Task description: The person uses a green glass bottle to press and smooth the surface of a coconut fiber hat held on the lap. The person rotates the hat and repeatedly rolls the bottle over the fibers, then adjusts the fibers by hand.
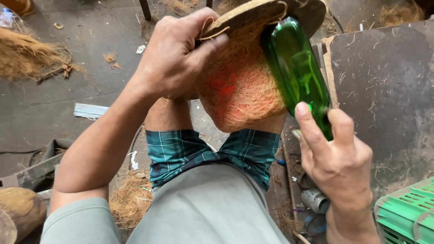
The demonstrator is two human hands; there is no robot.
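Landmark = coir pot (242, 86), a fuzzy orange-brown fibre bowl shape w/ a flat brown rim disc on top, held up over the person's lap, above the plaid shorts (212, 151). Left hand (178, 56) clamps the pot's left rim, thumb and fingers closed on its edge. Right hand (337, 160), below-right of pot, is wrapped around the lower end of 1 green glass bottle (296, 72); bottle lies against pot's right side, touching the fibre. Dark board (384, 95) right of pot; green plastic crate (407, 214) further lower right. Loose fibre pile (27, 56) far left of pot on the floor.
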